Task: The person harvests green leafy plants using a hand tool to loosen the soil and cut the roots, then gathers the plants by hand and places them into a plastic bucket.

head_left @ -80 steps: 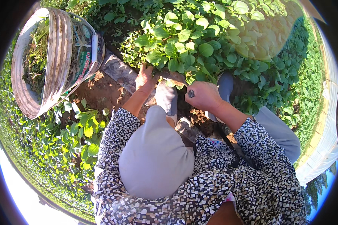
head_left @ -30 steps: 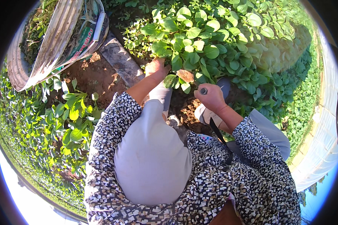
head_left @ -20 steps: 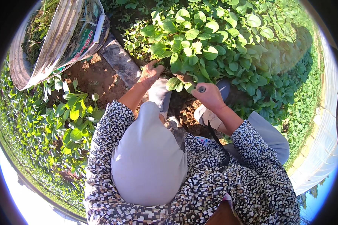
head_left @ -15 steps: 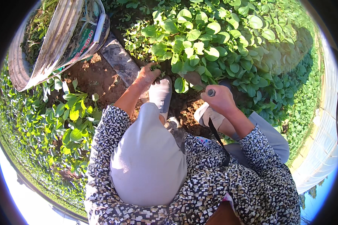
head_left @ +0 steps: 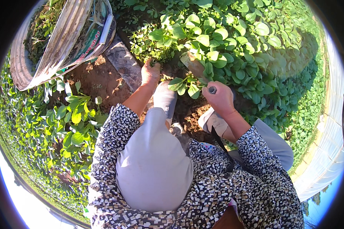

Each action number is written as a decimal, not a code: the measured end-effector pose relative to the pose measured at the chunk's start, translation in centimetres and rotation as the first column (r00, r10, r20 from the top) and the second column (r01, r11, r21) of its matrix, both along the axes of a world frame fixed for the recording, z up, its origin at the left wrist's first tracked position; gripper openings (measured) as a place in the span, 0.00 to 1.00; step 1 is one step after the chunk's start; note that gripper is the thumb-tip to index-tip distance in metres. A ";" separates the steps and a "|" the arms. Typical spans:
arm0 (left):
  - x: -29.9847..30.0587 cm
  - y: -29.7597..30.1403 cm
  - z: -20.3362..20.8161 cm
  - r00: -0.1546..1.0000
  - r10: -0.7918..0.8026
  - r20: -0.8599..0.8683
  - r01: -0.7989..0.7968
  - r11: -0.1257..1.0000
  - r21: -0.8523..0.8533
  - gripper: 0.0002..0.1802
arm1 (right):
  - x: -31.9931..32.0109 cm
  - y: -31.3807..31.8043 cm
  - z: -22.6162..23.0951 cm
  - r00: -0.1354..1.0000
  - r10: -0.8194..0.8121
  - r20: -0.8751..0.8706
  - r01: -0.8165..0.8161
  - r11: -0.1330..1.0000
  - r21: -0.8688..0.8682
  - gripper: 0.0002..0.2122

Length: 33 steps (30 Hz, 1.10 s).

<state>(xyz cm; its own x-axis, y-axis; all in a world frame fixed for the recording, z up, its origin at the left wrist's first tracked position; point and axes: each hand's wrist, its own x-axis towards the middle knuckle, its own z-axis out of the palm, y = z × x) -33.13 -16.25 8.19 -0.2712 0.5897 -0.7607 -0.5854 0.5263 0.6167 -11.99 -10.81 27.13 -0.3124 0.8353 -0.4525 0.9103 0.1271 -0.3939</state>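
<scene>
My left hand (head_left: pixel 150 73) is closed at the edge of some low, small-leaved weeds (head_left: pixel 145 45), its fingers curled round a bit of green. My right hand (head_left: pixel 219 98) grips the round handle of a hand tool with a flat, soil-brown blade (head_left: pixel 193 64), like a trowel. The blade points away from me among the leafy greens (head_left: pixel 218 34), its far end close to bare soil. A small leafy plant (head_left: pixel 187 84) stands between my two hands, just left of my right hand. My fingers hide most of what the left hand holds.
A ribbed, curved container (head_left: pixel 61 42) filled with pulled greenery stands at the far left, beside a flat grey slab (head_left: pixel 122 63). My shoes (head_left: pixel 165 97) are on the soil between the plants. More leafy plants (head_left: pixel 76 110) grow at left; plastic sheeting (head_left: pixel 313 152) runs along the right.
My left hand has moved forward from beside my shoe to the weeds. My right hand has shifted slightly left, and the tool's blade now reaches farther forward among the leaves.
</scene>
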 end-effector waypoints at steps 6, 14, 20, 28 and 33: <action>1.5 2.2 0.4 0.637 -0.316 -0.703 0.375 0.924 -0.076 0.35 | 0.6 -0.6 0.0 0.984 0.181 0.006 -0.181 0.984 -0.002 0.10; 0.2 6.1 0.5 0.441 -0.554 -0.706 0.567 0.782 -0.259 0.29 | 0.8 -1.0 -3.8 0.979 0.137 -0.152 -0.139 0.990 0.000 0.09; -0.6 6.7 1.2 0.425 -0.563 -0.709 0.601 0.761 -0.244 0.21 | 0.2 -1.1 -5.9 0.953 0.284 -0.103 -0.270 0.953 0.134 0.08; -0.9 6.2 -0.9 0.498 -0.447 -0.744 0.554 0.823 -0.124 0.15 | -1.5 -0.8 -6.9 0.946 0.316 -0.070 -0.309 0.946 0.094 0.05; -1.4 6.4 0.5 0.591 -0.450 -0.669 0.495 0.858 -0.139 0.21 | -0.7 -0.3 -6.0 0.951 0.306 -0.052 -0.301 0.950 0.085 0.06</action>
<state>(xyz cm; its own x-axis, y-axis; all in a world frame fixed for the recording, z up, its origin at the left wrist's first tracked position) -34.54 -9.80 8.67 -0.3529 0.8171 -0.4559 0.3071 0.5614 0.7685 -12.70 -11.14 21.15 -0.5828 0.7272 -0.3628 0.7972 0.4250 -0.4288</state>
